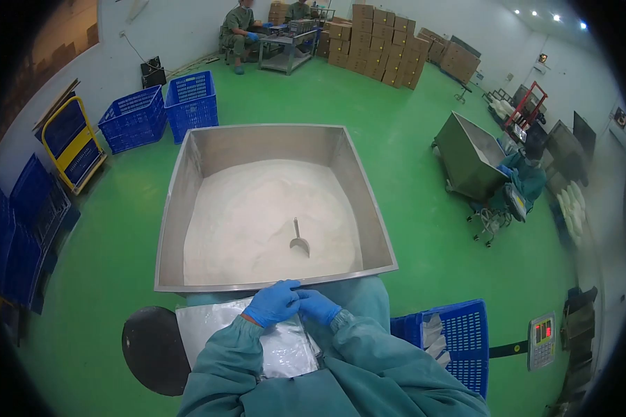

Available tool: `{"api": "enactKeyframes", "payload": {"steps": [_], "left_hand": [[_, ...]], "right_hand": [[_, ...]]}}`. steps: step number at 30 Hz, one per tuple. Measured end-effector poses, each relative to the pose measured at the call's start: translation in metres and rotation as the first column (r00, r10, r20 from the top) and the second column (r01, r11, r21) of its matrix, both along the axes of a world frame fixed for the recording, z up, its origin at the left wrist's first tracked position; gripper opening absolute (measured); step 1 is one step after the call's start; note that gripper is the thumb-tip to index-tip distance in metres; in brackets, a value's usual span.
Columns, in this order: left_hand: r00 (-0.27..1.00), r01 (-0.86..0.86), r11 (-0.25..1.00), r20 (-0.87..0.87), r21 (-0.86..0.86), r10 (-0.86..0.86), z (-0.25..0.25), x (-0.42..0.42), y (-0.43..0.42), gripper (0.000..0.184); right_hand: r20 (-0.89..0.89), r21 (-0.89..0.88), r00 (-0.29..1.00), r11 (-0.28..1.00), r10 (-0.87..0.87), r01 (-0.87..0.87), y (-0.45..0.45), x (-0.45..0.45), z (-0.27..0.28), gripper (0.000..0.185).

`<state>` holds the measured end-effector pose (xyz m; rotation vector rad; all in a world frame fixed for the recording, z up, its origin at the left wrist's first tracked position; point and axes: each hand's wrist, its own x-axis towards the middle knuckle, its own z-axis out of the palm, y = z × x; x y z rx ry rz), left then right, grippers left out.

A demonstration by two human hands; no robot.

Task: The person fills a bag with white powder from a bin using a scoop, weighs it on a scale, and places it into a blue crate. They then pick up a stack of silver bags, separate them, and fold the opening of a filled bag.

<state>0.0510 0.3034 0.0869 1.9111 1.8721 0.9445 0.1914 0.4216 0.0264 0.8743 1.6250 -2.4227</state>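
Both my hands wear blue gloves and meet at the near rim of a large steel bin (271, 285). My left hand (275, 304) lies over a stack of clear plastic bags (285, 351) on my lap, its fingers reaching toward the right hand. Against its fingertips rests my right hand (318, 306), fingers bent; whether either hand pinches anything is hidden. White powder (257, 208) fills the bottom of the bin, and a metal scoop (299, 242) stands partly sunk in it, handle pointing away from me.
A blue crate (466, 340) with packets and a scale display (542, 340) are at my right. A black round seat (156, 351) is at left. Blue crates (191, 104) and a yellow trolley (76, 146) stand farther left. A co-worker (528, 177) sits by another bin (466, 153).
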Motion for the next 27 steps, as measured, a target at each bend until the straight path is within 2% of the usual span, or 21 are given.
{"api": "enactKeyframes", "payload": {"steps": [1,2,3,4,5,6,7,9,10,12,13,15,16,17,19,21,24,26,27], "left_hand": [[1.000,-0.009,0.999,-0.020,0.035,0.009,-0.002,0.000,0.000,0.019],[1.000,-0.010,0.999,-0.015,0.039,0.011,-0.003,0.001,0.001,0.019],[0.999,-0.005,1.000,-0.043,-0.012,0.004,-0.005,0.003,0.001,0.019],[0.997,0.003,0.998,-0.071,-0.065,-0.008,-0.006,0.005,0.001,0.020],[0.998,0.005,0.998,-0.066,-0.064,-0.009,-0.010,0.009,0.001,0.020],[0.990,-0.035,0.996,-0.136,-0.079,0.024,-0.014,0.011,0.003,0.021],[0.977,-0.076,0.993,-0.206,-0.093,0.055,-0.018,0.011,0.005,0.023],[0.979,-0.090,0.995,-0.187,-0.051,0.079,-0.027,0.011,0.009,0.024],[0.980,-0.100,0.995,-0.171,-0.013,0.096,-0.032,0.013,0.010,0.025],[0.984,-0.125,0.991,-0.133,-0.037,0.119,-0.032,0.014,0.011,0.025],[0.984,-0.144,0.988,-0.110,-0.061,0.137,-0.033,0.015,0.010,0.025],[0.985,-0.137,0.985,-0.122,-0.102,0.124,-0.039,0.015,0.010,0.025],[0.978,-0.166,0.984,-0.137,-0.059,0.156,-0.042,0.015,0.010,0.025],[0.972,-0.194,0.981,-0.143,-0.025,0.189,-0.045,0.018,0.009,0.024],[0.976,-0.177,0.984,-0.133,-0.020,0.173,-0.043,0.018,0.005,0.023],[0.982,-0.163,0.987,-0.102,-0.002,0.162,-0.042,0.016,0.003,0.023],[0.989,-0.130,0.989,-0.084,-0.069,0.124,-0.035,0.015,0.002,0.025],[0.990,-0.139,0.989,-0.041,-0.049,0.137,-0.028,0.016,-0.004,0.023],[0.988,-0.154,0.988,0.011,-0.009,0.154,-0.025,0.014,-0.004,0.021]], "right_hand": [[0.004,0.005,1.000,1.000,0.002,-0.002,0.001,-0.001,-0.001,0.016],[0.038,-0.021,0.996,0.997,0.079,-0.079,0.003,0.000,-0.004,0.016],[0.070,-0.053,0.985,0.987,0.156,-0.152,0.004,0.001,-0.008,0.017],[0.075,-0.055,0.985,0.987,0.152,-0.148,0.004,0.001,-0.012,0.017],[0.093,-0.018,0.971,0.976,0.219,-0.219,0.005,0.000,-0.013,0.017],[0.111,0.023,0.951,0.956,0.287,-0.291,0.009,-0.002,-0.013,0.018],[0.114,0.026,0.951,0.956,0.289,-0.294,0.012,-0.005,-0.014,0.018],[0.065,0.457,0.902,0.791,0.427,-0.408,0.014,-0.006,-0.010,0.022],[0.072,0.448,0.900,0.792,0.430,-0.414,0.013,-0.007,-0.009,0.022],[0.190,0.559,0.893,0.703,0.409,-0.441,0.011,-0.011,0.007,0.025],[0.222,0.586,0.850,0.632,0.478,-0.508,0.016,-0.013,-0.002,0.028],[0.012,0.853,0.857,0.442,0.516,-0.278,0.017,-0.011,-0.051,0.029],[0.020,0.886,0.860,0.390,0.510,-0.252,0.022,-0.014,-0.080,0.028],[0.033,0.909,0.862,0.343,0.506,-0.236,0.021,-0.011,-0.100,0.028],[0.188,0.856,0.856,0.347,0.482,-0.384,0.015,-0.013,-0.099,0.025],[0.192,0.846,0.860,0.366,0.472,-0.389,0.007,-0.015,-0.052,0.027],[0.168,0.824,0.888,0.434,0.428,-0.365,0.002,-0.016,-0.030,0.025],[0.312,0.785,0.852,0.391,0.420,-0.480,0.001,-0.020,-0.020,0.026],[0.301,0.789,0.857,0.395,0.417,-0.470,0.001,-0.020,-0.011,0.026]]}}
